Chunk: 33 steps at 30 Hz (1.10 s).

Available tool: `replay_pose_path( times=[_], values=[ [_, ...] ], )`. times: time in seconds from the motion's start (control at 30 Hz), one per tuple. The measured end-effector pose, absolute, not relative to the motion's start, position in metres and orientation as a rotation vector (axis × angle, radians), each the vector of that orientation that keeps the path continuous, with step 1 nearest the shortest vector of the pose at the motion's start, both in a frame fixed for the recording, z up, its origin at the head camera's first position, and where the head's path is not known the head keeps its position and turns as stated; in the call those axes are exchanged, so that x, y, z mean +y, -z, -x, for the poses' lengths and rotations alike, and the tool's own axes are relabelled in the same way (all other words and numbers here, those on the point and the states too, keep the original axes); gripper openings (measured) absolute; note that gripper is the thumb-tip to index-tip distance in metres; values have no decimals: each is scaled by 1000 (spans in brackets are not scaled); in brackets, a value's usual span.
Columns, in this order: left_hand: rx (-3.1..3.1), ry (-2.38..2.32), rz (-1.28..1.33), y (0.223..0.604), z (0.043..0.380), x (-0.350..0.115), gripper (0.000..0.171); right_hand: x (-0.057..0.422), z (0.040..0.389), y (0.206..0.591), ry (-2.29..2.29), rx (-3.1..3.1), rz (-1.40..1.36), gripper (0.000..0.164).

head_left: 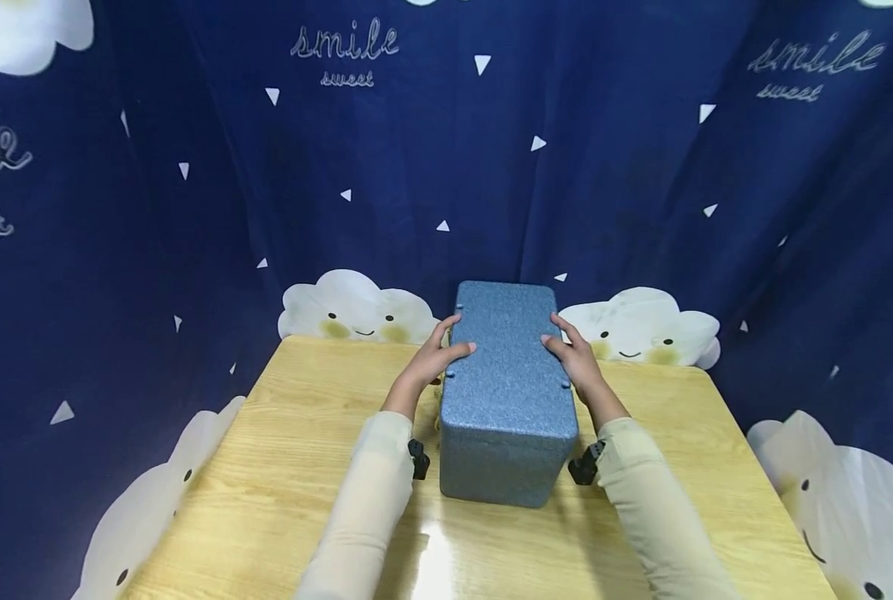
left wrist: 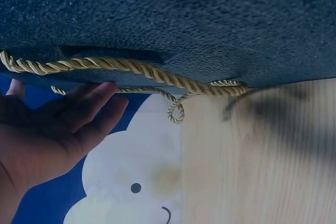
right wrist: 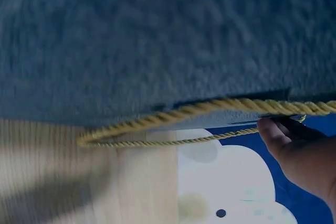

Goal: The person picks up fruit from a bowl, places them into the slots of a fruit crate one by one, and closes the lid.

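A blue-grey foam box [head_left: 508,400] with a speckled surface and a lid on top stands lengthwise on the table. My left hand [head_left: 426,364] grips its left long side, thumb on the lid and fingers down the side. On the opposite side my right hand [head_left: 581,364] mirrors it, its thumb also over the top edge. Gold twisted rope [left wrist: 131,66] runs along the box's left side, with a small loop hanging beside it. In the right wrist view a similar gold rope [right wrist: 210,108] passes close to the fingers. The inside of the box is hidden.
The light wooden table [head_left: 326,392] extends on both sides of the box. A dark blue curtain [head_left: 416,150] with white clouds and triangles surrounds its back and sides. Small black wrist cameras [head_left: 586,464] hang under the forearms, near the box.
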<state>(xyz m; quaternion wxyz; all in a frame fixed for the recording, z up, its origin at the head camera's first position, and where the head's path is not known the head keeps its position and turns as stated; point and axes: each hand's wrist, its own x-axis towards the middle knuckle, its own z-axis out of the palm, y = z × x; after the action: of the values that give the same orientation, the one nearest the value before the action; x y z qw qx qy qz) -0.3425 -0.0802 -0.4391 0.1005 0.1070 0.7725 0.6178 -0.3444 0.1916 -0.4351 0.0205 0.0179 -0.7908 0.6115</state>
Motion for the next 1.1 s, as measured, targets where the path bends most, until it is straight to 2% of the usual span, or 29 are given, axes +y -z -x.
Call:
replay_pose_path(
  times=[0.27, 0.43, 0.67, 1.1],
  values=[
    [2407, -1811, -330, 429, 352, -76, 73, 198, 345, 415, -1659, -2610, -213, 60],
    [2514, -1742, -287, 422, 362, -71, 77, 202, 356, 403, -1513, -2713, -327, 65],
    [2463, -1700, -225, 422, 359, -66, 82, 202, 363, 420, -1486, -2691, -243, 69],
    [2481, -1689, -206, 426, 359, -67, 83, 203, 357, 422, -1558, -2717, -191, 73]
  ],
)
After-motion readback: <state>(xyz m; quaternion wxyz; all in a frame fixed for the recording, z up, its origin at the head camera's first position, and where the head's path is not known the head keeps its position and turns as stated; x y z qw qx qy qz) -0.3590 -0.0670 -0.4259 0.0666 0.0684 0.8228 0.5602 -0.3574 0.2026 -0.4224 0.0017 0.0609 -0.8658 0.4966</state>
